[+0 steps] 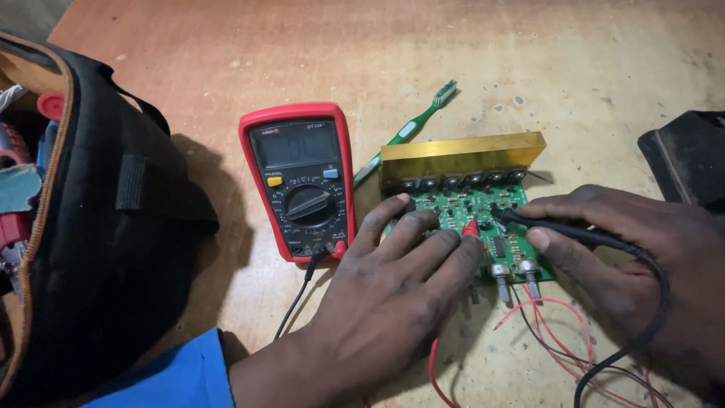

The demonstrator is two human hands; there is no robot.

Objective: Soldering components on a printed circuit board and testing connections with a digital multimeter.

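A green circuit board (483, 208) with a gold metal strip (461, 155) along its far edge lies on the wooden table. My left hand (385, 287) rests over the board's left part and pinches a red probe (470, 228) against it. My right hand (642, 257) holds a black probe (544, 225), its tip touching the board near the middle. A red multimeter (300, 180) with a dark screen lies left of the board, leads plugged into its bottom.
An open black tool bag (106, 227) fills the left side. A green toothbrush (411, 128) lies behind the board. Red and black wires (559, 340) trail off the board's near edge. A black object (691, 155) sits at the right edge.
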